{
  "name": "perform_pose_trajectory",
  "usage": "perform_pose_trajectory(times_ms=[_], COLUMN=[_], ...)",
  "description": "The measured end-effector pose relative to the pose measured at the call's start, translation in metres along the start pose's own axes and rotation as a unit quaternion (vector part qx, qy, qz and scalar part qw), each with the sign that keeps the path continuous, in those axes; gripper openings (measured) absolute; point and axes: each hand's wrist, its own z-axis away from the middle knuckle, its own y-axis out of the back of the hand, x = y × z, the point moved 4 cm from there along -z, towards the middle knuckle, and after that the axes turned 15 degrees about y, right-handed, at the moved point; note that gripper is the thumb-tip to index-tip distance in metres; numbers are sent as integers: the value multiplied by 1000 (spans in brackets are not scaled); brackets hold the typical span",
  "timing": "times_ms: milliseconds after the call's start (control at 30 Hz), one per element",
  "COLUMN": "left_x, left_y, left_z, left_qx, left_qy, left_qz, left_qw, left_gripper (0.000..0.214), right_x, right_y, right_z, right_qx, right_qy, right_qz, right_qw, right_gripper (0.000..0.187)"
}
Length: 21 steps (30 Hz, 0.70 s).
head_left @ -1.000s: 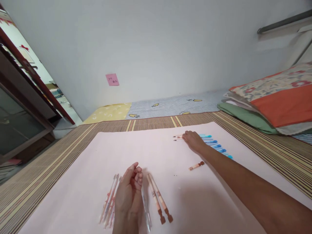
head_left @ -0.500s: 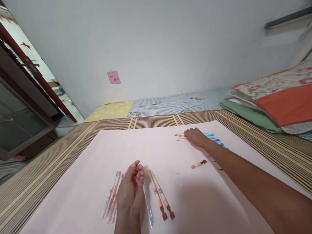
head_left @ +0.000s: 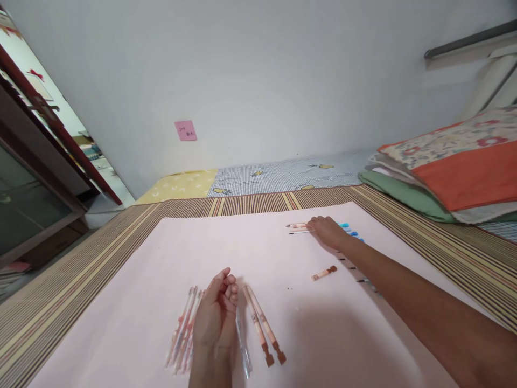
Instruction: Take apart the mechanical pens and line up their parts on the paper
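My left hand [head_left: 217,316] rests on the pale pink sheet [head_left: 141,280] with its fingers curled in; I cannot make out anything inside them. Several clear pen barrels [head_left: 183,328] lie just left of it, one clear barrel [head_left: 243,347] and two brown-capped pens [head_left: 264,326] just right. My right hand [head_left: 328,231] reaches far out and lies over a row of pens: thin refill tips [head_left: 298,228] stick out to its left, blue pen ends [head_left: 350,230] to its right. Its fingers press down on the refills. A single brown pen cap [head_left: 323,273] lies apart below it.
The pink sheet lies on a striped woven mat [head_left: 72,275]. Folded pillows and bedding [head_left: 452,172] are stacked at the right. A checked cloth [head_left: 283,175] runs along the wall, which bears a pink sticky note [head_left: 186,130]. A dark wooden cabinet [head_left: 32,178] stands at left.
My right forearm has swung down over the blue pens, hiding most of them. The left hand stays where it was.
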Motion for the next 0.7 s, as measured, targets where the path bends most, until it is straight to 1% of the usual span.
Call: perform_pose_trajectory(times_ms=[133, 333, 567, 700], left_x=[-1, -1, -2, -4], left_y=[-1, 0, 1, 1], left_z=[0, -1, -3, -4], left_qx=[-3, 6, 4, 1], left_qy=[8, 6, 10, 9], left_qz=[0, -5, -21, -22], left_qw=[1000, 1000, 1000, 1000], left_gripper=[20, 17, 19, 18], right_x=[-2, -6, -1, 0], right_y=[1, -6, -8, -10], right_z=[-1, -12, -18, -19], right_qx=[-2, -10, -8, 5], right_qy=[-7, -13, 8, -1], right_qz=[2, 6, -5, -11], right_qw=[1000, 1000, 1000, 1000], right_gripper=[22, 20, 21, 21])
